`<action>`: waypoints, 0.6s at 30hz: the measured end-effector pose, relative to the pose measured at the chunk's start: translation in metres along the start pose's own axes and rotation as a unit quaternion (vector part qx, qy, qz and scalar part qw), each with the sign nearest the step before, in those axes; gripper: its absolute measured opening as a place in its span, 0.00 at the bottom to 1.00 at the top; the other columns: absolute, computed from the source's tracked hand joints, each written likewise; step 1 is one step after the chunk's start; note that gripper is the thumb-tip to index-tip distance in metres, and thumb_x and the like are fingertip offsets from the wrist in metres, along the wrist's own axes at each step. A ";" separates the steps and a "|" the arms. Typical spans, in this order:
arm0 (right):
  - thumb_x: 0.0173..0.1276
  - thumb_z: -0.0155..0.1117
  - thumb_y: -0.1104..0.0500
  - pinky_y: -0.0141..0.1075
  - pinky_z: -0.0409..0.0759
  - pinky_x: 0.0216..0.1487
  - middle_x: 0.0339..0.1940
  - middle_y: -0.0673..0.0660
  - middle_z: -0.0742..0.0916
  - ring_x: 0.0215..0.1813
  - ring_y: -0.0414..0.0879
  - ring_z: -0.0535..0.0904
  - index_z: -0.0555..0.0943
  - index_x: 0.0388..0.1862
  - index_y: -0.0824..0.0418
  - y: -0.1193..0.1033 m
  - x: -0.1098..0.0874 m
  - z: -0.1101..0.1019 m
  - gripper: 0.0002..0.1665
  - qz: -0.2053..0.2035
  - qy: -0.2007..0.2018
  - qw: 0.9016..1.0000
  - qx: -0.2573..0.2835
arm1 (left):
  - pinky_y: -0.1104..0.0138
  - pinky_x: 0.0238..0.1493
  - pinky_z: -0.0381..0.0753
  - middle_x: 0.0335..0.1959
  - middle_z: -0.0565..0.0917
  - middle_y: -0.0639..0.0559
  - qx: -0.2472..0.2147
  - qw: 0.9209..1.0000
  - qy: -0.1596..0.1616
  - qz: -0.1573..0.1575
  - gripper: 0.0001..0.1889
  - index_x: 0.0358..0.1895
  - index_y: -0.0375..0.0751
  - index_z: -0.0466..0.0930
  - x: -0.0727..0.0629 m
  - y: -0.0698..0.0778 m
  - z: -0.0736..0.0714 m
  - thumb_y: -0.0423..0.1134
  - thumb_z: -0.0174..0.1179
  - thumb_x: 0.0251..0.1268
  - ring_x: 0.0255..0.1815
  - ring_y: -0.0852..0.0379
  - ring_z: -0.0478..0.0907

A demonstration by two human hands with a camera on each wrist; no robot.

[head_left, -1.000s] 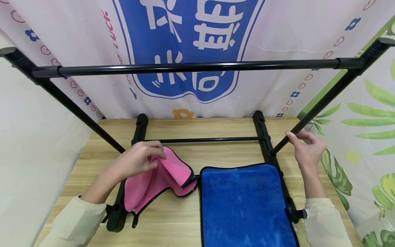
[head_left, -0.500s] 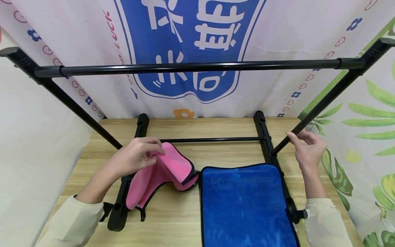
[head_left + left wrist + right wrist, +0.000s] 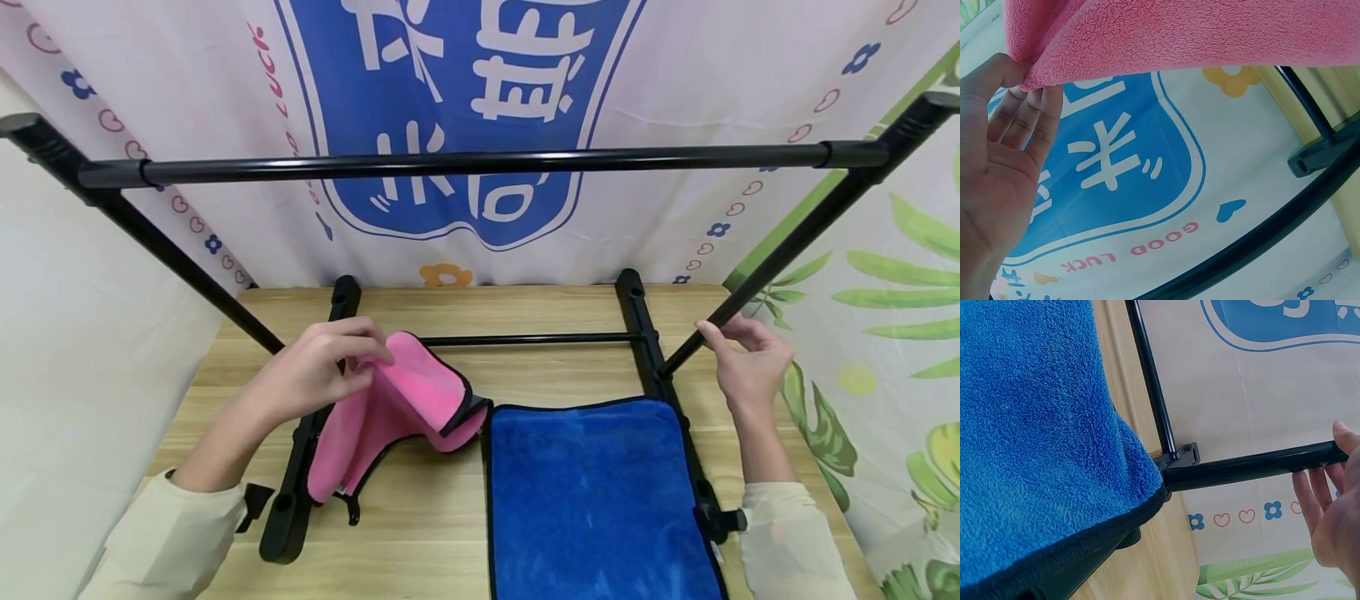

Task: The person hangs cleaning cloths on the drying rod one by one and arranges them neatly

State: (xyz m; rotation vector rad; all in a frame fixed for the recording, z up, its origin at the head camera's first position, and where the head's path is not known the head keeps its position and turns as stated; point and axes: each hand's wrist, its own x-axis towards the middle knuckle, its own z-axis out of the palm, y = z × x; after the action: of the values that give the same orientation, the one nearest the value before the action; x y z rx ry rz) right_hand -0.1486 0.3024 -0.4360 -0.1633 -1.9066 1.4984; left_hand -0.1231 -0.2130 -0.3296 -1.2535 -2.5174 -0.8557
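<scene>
My left hand (image 3: 318,367) pinches a pink towel (image 3: 431,387) with black edging between thumb and fingers. The towel hangs in loose folds over the left part of a black rack. Close up in the left wrist view, the towel's fuzzy pink side (image 3: 1197,37) shows, with its edge at the fingertips. My right hand (image 3: 750,367) grips the right upright pole (image 3: 780,242) of the rack low down, thumb on one side and fingers on the other, as the right wrist view also shows. A blue towel (image 3: 592,492) with black edging lies smooth at the front right, overlapping the rack's right foot.
The rack's top bar (image 3: 480,165) crosses in front of the printed curtain (image 3: 645,225). A thin lower bar (image 3: 525,339) joins the left foot (image 3: 285,525) and right foot (image 3: 637,317) on the wooden table (image 3: 420,550). Walls stand close on both sides.
My left hand has shifted a little left and toward the back, drawing the pink towel with it. Its lower edge has risen. My right hand and the blue towel stay put.
</scene>
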 end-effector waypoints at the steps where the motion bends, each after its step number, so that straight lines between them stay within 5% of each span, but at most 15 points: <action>1: 0.59 0.78 0.71 0.22 0.83 0.31 0.24 0.38 0.87 0.26 0.31 0.83 0.84 0.37 0.82 0.000 0.000 0.000 0.14 0.001 0.000 1.000 0.001 | 0.71 0.26 0.78 0.36 0.82 0.55 0.001 1.000 0.001 0.001 0.21 0.35 0.41 0.88 0.000 0.000 -0.001 0.11 0.62 0.44 0.32 0.64 0.76; 18: 0.60 0.78 0.70 0.22 0.83 0.31 0.23 0.38 0.87 0.26 0.32 0.84 0.85 0.36 0.81 0.001 0.001 0.000 0.14 0.007 0.002 1.000 -0.006 | 0.75 0.30 0.78 0.37 0.83 0.54 0.002 1.000 0.026 0.009 0.22 0.36 0.40 0.89 0.002 0.001 -0.009 0.11 0.67 0.41 0.33 0.62 0.78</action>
State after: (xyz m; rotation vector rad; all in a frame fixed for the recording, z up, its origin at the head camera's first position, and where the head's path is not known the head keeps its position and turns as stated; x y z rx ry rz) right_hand -0.1495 0.3026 -0.4364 -0.1863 -1.9162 1.4949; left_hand -0.1237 -0.2165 -0.3209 -1.2336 -2.4622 -0.8682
